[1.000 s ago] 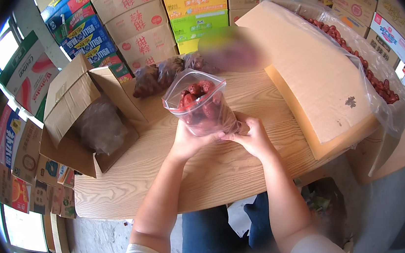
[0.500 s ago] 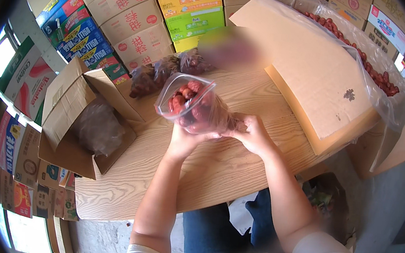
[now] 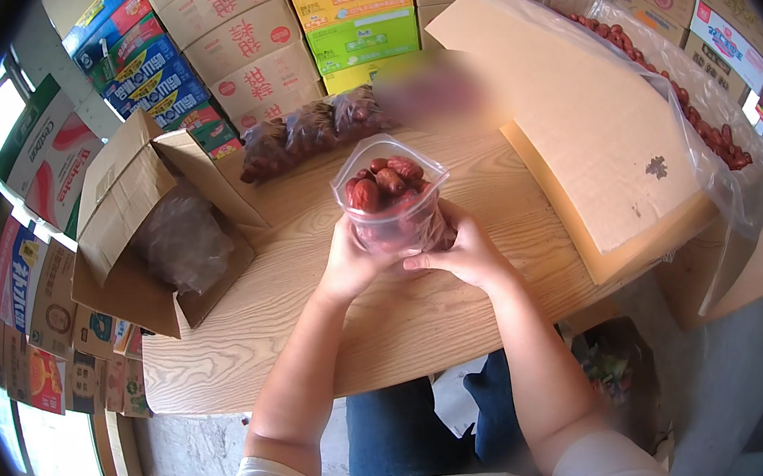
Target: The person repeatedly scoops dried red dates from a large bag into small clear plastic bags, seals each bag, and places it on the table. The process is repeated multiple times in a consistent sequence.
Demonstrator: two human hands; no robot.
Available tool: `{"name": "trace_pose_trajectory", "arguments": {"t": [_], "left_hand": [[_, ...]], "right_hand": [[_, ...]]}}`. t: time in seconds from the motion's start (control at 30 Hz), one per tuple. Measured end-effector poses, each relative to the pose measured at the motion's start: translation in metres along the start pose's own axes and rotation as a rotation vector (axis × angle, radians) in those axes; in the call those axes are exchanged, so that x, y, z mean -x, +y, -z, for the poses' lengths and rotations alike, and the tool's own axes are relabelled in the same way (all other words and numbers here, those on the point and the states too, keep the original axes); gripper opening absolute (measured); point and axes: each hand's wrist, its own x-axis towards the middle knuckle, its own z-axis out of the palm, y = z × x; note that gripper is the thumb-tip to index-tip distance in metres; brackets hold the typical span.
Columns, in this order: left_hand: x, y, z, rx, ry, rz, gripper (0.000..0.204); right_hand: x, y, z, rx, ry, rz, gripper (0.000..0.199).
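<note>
Between my hands, above the wooden table [image 3: 298,322], is a clear plastic bag of red dates [image 3: 392,197]. Its mouth gapes upward and the dates show inside. My left hand [image 3: 351,258] wraps the left side of the bag low down. On the other side my right hand [image 3: 464,251] grips it, the thumb lying across the front near the bottom. Some fingers of both hands are hidden behind the bag. Several filled bags of dates [image 3: 309,128] stand in a row at the table's far edge.
A large carton [image 3: 589,120] lined with plastic holds loose dates [image 3: 684,98] at the right. Left on the table, an open cardboard box [image 3: 124,211] contains clear plastic bags [image 3: 186,236]. Stacked cartons [image 3: 219,16] line the back. A blurred patch covers part of the far edge.
The bag of dates has turned more upright, and its mouth has swung to the right. My right hand has shifted round its side, the thumb now across the front.
</note>
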Motion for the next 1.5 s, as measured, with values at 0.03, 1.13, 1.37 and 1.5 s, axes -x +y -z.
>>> {"name": "trace_pose_trajectory", "arguments": {"t": [0.03,1.13,1.37,1.5], "left_hand": [[0.000,0.000,0.002,0.003,-0.015,0.007,0.071],[-0.001,-0.005,-0.008,0.037,-0.041,-0.044,0.095],[-0.004,-0.005,-0.003,-0.047,-0.081,-0.115,0.100],[-0.004,0.002,0.001,-0.057,-0.046,-0.100,0.095]], "right_hand": [[0.001,0.000,0.000,0.025,0.010,-0.022,0.083],[0.004,0.000,-0.015,0.280,-0.013,0.017,0.119],[0.000,0.009,-0.016,0.259,0.114,-0.012,0.093],[0.002,-0.004,-0.019,0.488,0.160,-0.022,0.076]]}}
